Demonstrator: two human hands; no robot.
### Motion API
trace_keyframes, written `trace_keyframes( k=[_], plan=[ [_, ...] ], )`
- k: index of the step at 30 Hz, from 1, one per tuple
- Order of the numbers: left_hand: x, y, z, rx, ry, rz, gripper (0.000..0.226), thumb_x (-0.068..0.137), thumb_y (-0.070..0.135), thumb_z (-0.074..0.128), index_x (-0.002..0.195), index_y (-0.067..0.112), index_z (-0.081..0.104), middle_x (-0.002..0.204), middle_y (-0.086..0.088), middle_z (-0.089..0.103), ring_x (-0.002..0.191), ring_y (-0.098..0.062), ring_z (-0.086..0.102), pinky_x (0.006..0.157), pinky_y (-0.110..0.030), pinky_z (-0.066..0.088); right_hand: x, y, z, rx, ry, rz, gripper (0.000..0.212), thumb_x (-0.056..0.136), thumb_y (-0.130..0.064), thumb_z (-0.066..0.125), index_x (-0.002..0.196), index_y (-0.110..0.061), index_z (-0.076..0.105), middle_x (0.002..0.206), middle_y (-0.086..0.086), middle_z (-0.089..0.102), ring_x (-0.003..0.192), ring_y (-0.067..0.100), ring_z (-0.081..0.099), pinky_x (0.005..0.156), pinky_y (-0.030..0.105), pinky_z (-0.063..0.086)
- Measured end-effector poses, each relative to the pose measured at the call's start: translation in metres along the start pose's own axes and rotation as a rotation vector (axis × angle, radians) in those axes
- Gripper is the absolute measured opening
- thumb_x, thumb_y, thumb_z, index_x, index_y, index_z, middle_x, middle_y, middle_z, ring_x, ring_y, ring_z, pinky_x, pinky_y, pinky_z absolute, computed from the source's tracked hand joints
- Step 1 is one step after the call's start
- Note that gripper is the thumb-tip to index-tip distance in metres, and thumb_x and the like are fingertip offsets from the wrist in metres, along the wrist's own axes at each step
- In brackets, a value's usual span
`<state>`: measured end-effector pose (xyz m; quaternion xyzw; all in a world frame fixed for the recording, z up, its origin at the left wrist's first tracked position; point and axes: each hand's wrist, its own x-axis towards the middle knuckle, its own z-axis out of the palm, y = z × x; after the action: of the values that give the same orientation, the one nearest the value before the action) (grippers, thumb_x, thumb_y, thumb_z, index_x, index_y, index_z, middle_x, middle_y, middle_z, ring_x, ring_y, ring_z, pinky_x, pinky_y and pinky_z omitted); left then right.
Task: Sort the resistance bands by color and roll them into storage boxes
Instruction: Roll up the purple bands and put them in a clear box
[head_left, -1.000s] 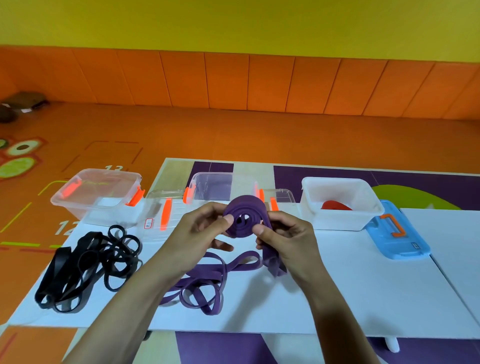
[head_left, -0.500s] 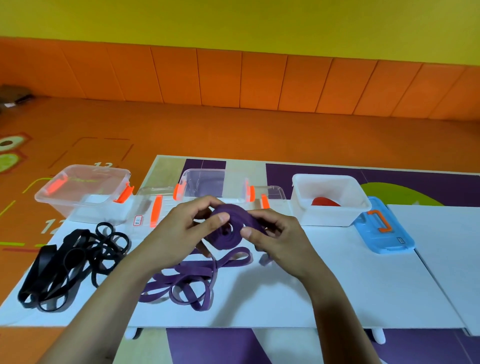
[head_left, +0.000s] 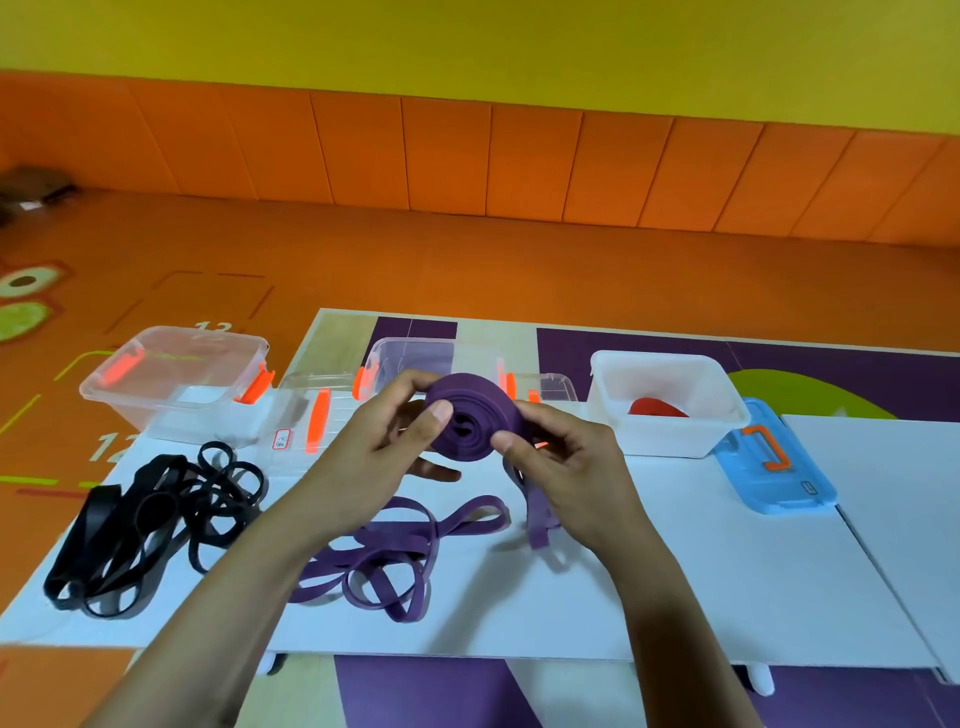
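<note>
Both hands hold a purple band coiled into a roll (head_left: 475, 423) above the white table (head_left: 675, 571). My left hand (head_left: 387, 441) pinches the roll's left side, thumb on its face. My right hand (head_left: 561, 467) grips the right side, and the band's loose tail (head_left: 537, 512) hangs down from it. More purple bands (head_left: 384, 556) lie loose on the table below my hands. A tangle of black bands (head_left: 150, 525) lies at the left. A clear box (head_left: 410, 358) stands behind the roll, another clear box (head_left: 176, 379) at the far left, and a white box (head_left: 670, 400) holding a red band (head_left: 657, 408) at the right.
A clear lid with orange clips (head_left: 306, 421) lies between the two clear boxes. A blue lid with an orange handle (head_left: 774, 457) lies right of the white box. A second white table (head_left: 909, 519) adjoins on the right. Orange floor and wall lie beyond.
The purple roll has been turned and wound tighter between my hands, and its hanging tail is shorter. The camera view shifted slightly.
</note>
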<state>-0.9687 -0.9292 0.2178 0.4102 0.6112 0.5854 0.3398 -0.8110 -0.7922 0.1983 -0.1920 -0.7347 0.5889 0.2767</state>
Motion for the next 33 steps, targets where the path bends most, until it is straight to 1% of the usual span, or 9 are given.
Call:
trace_keyframes(
  k=[4,7,11,16,20,24,27,30,33],
  plan=[
    [0.002,0.006,-0.014,0.182,0.0,-0.013,0.028,0.09,0.038,0.062,0.112,0.023,0.07,0.104,0.004,0.075,0.091,-0.02,0.07,0.071,-0.04,0.063,-0.001,0.004,-0.003,-0.124,-0.009,-0.004,0.024,0.091,-0.027,0.075,0.109,-0.043,0.073,0.089,-0.021,0.067,0.084,0.008,0.057,0.084,0.016,0.044],
    [0.005,0.003,-0.015,0.162,0.014,-0.032,0.026,0.087,0.035,0.068,0.109,0.023,0.074,0.104,0.002,0.076,0.085,-0.021,0.071,0.072,-0.038,0.062,-0.002,0.006,-0.001,-0.104,-0.023,0.035,0.023,0.094,-0.025,0.071,0.112,-0.04,0.072,0.094,-0.025,0.066,0.093,0.007,0.06,0.088,0.012,0.043],
    [0.004,-0.008,-0.014,0.044,-0.026,-0.088,0.025,0.089,0.02,0.072,0.114,0.018,0.072,0.108,-0.008,0.075,0.098,-0.029,0.074,0.081,-0.039,0.062,-0.002,0.007,0.0,-0.021,-0.032,0.079,0.024,0.097,-0.019,0.067,0.12,-0.025,0.073,0.099,-0.012,0.068,0.071,0.006,0.062,0.074,0.016,0.049],
    [0.006,-0.006,-0.01,0.031,-0.034,-0.117,0.022,0.09,0.024,0.071,0.109,0.014,0.074,0.103,-0.007,0.075,0.095,-0.026,0.075,0.079,-0.042,0.063,-0.003,0.007,0.002,-0.071,-0.073,0.075,0.026,0.097,-0.023,0.068,0.123,-0.023,0.073,0.103,-0.012,0.069,0.076,-0.003,0.061,0.073,0.014,0.047],
    [0.006,-0.009,-0.003,-0.118,0.051,-0.098,0.027,0.088,0.025,0.069,0.108,0.007,0.073,0.103,-0.014,0.073,0.096,-0.032,0.074,0.077,-0.045,0.064,0.0,0.0,0.0,-0.057,-0.099,0.082,0.015,0.099,-0.029,0.062,0.11,-0.031,0.073,0.075,-0.02,0.064,0.067,0.0,0.057,0.07,0.015,0.046],
    [0.01,-0.007,0.004,-0.317,0.129,-0.058,0.03,0.089,0.023,0.065,0.111,0.003,0.069,0.109,-0.016,0.074,0.1,-0.032,0.073,0.079,-0.042,0.062,0.004,-0.002,-0.002,-0.055,-0.08,0.103,0.017,0.093,-0.049,0.056,0.085,-0.039,0.067,0.066,-0.002,0.05,0.063,0.014,0.053,0.067,0.025,0.048],
    [0.012,-0.003,0.01,-0.46,0.149,-0.041,0.027,0.092,0.02,0.061,0.113,0.003,0.067,0.114,-0.018,0.073,0.104,-0.031,0.073,0.082,-0.043,0.062,0.006,-0.003,0.008,0.048,-0.018,0.077,0.016,0.096,-0.048,0.055,0.092,-0.039,0.068,0.069,0.001,0.049,0.064,0.015,0.046,0.063,0.031,0.044],
    [0.013,-0.005,0.021,-0.602,0.139,-0.079,0.032,0.095,0.019,0.057,0.12,0.0,0.063,0.116,-0.018,0.073,0.107,-0.03,0.073,0.083,-0.042,0.062,0.013,-0.01,0.016,0.055,0.07,-0.036,0.018,0.1,-0.042,0.052,0.107,-0.036,0.067,0.08,-0.015,0.062,0.069,0.004,0.052,0.072,0.023,0.041],
    [0.013,-0.01,0.021,-0.505,0.123,-0.1,0.034,0.094,0.022,0.059,0.12,0.0,0.064,0.113,-0.017,0.074,0.105,-0.027,0.073,0.084,-0.043,0.062,0.015,-0.015,0.017,0.016,0.086,-0.043,0.025,0.1,-0.042,0.047,0.113,-0.029,0.065,0.084,-0.019,0.064,0.072,0.0,0.057,0.07,0.015,0.041]
  ],
)
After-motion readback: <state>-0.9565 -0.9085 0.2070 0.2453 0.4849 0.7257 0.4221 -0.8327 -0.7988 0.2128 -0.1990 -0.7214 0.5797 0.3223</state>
